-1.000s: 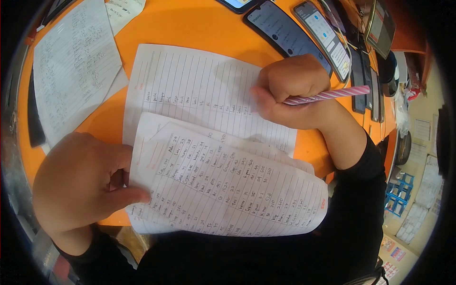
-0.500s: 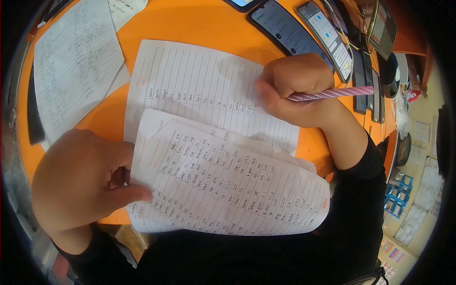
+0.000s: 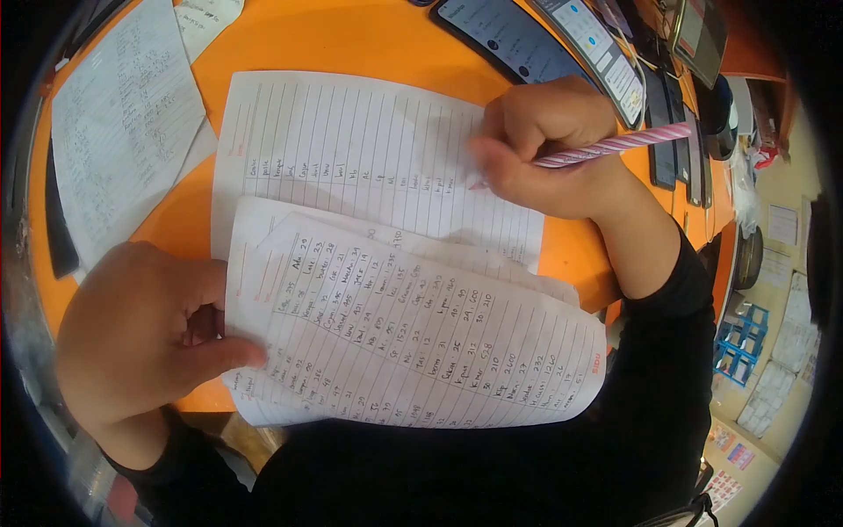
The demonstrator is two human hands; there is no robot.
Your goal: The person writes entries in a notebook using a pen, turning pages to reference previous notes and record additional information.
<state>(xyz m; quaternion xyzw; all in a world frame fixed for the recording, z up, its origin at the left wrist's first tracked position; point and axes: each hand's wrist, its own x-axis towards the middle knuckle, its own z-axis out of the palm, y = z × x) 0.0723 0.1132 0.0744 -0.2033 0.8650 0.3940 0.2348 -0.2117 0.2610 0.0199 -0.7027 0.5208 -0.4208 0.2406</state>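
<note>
My right hand (image 3: 549, 149) is closed around a pink-and-white striped pen (image 3: 615, 145), its tip down at the lined page (image 3: 413, 132). A column of short handwritten words runs along that page, and my fist covers part of its right end. My left hand (image 3: 158, 325) pinches the left edge of the handwritten sheets (image 3: 421, 342) between thumb and fingers. These sheets, filled with words and numbers, are curled and overlap the near part of the lined page.
More handwritten paper (image 3: 123, 123) lies at the left, over a dark flat object (image 3: 61, 211). Several phones stand at the upper right, including one with a lit screen (image 3: 518, 39). Beyond the orange table (image 3: 307, 35), a blue rack (image 3: 742, 347) is visible at the right.
The papers and left hand appear slightly further left in view. Another short word now shows near the pen tip, and my right hand has shifted slightly. Both grips stay the same.
</note>
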